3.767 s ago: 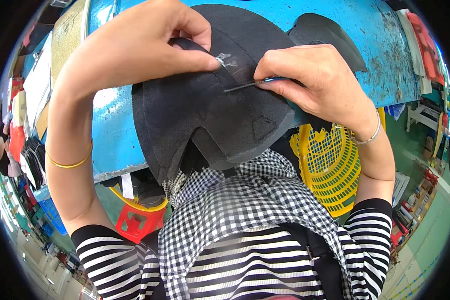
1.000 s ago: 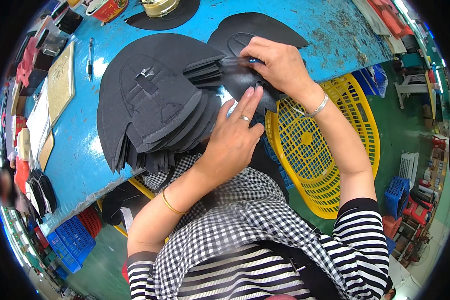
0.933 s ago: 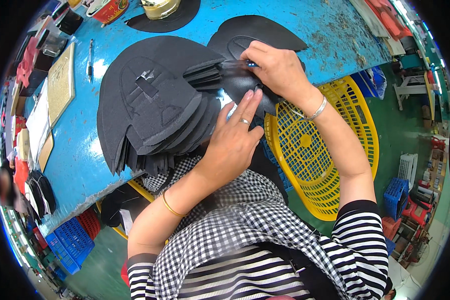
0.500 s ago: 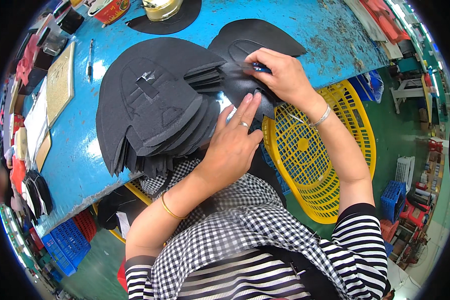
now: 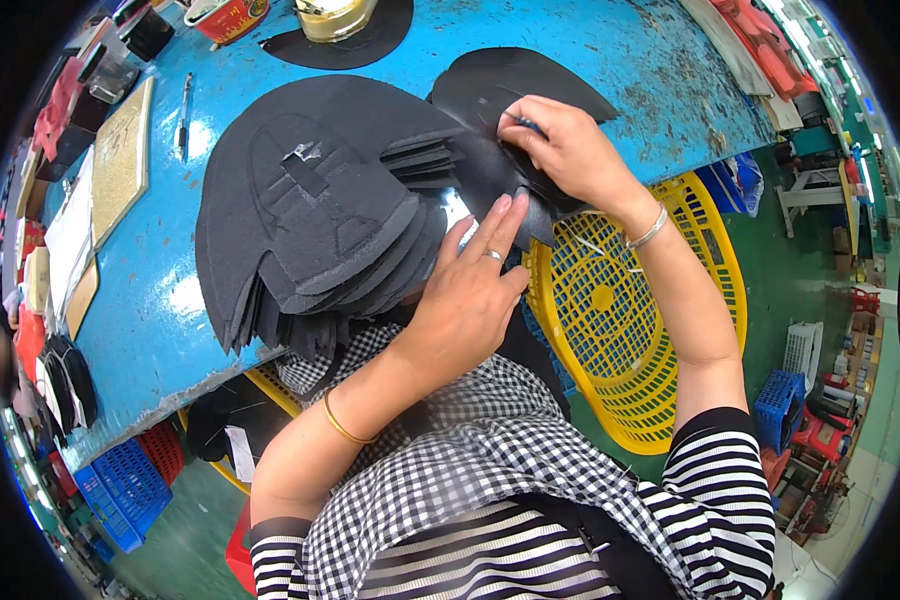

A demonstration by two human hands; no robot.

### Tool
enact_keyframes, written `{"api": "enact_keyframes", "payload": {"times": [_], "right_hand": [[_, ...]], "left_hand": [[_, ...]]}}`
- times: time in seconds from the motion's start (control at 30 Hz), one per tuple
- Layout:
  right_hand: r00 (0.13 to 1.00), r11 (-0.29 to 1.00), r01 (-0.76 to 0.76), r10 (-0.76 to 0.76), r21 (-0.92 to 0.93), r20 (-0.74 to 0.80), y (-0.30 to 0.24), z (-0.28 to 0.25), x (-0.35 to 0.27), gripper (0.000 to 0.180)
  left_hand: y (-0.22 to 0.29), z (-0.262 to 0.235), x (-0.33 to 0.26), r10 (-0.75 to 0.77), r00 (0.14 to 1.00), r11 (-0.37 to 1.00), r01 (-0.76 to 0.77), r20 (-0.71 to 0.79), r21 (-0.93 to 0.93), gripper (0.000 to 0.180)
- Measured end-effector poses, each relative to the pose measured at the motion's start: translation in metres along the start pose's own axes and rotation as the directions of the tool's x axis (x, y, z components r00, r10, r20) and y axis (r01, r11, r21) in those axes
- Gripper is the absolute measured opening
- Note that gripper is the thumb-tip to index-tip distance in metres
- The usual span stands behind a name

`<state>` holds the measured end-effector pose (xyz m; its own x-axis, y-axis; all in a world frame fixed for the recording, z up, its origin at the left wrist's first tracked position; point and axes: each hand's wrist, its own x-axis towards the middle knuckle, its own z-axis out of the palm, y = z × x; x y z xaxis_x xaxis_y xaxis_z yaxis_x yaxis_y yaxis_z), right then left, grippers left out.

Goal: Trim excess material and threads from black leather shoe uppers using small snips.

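Note:
My right hand (image 5: 570, 155) is closed around a thin blue tool (image 5: 527, 124), mostly covered by the fingers, so its kind is unclear. It is over a black, smooth-faced panel (image 5: 535, 82) with a curved outline, which lies at the table's edge. With its fingers stretched out, my left hand (image 5: 462, 305) rests the fingertips on the near part of that panel. Left of both hands lies a thick stack of matching black pieces (image 5: 280, 225), notched at the edges, with a small shiny patch on top.
A yellow plastic basket (image 5: 660, 390) is below the blue table (image 5: 205, 300) at the right. At the back, a tub of pale paste (image 5: 335, 22) rests on another black piece, beside a red bowl (image 5: 228, 20). A pen (image 5: 184, 125) and a board (image 5: 120, 160) lie left.
My right hand has shifted slightly right and down over the panel, and the blue tool shows less. My left fingertips stay on the panel. The whole view has moved a little.

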<state>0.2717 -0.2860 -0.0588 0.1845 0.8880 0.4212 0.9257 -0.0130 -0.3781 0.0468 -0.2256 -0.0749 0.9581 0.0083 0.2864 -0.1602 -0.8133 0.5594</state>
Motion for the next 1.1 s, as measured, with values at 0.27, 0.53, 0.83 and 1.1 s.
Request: {"api": "enact_keyframes", "payload": {"times": [0.27,0.53,0.83,1.1], "right_hand": [[0.860,0.770,-0.511,0.459,0.382,0.225,-0.005,-0.018,-0.001,0.020],[0.941,0.912,-0.328,0.338,0.244,0.002,-0.011,-0.014,0.006,0.018],[0.954,0.942,0.285,-0.297,0.174,0.043,-0.133,-0.008,0.081,0.033],[0.900,0.927,0.368,-0.334,-0.077,0.282,-0.166,0.021,0.093,0.026]], "left_hand": [[-0.002,-0.002,0.004,-0.005,1.000,1.000,0.005,0.006,-0.003,0.009],[-0.002,-0.011,0.002,-0.024,1.000,0.995,0.024,0.004,-0.101,0.012],[0.014,-0.037,-0.014,-0.156,0.987,0.717,0.084,-0.041,-0.692,0.011],[0.012,-0.089,-0.072,-0.257,0.965,0.517,0.188,0.058,-0.835,0.008]]}}
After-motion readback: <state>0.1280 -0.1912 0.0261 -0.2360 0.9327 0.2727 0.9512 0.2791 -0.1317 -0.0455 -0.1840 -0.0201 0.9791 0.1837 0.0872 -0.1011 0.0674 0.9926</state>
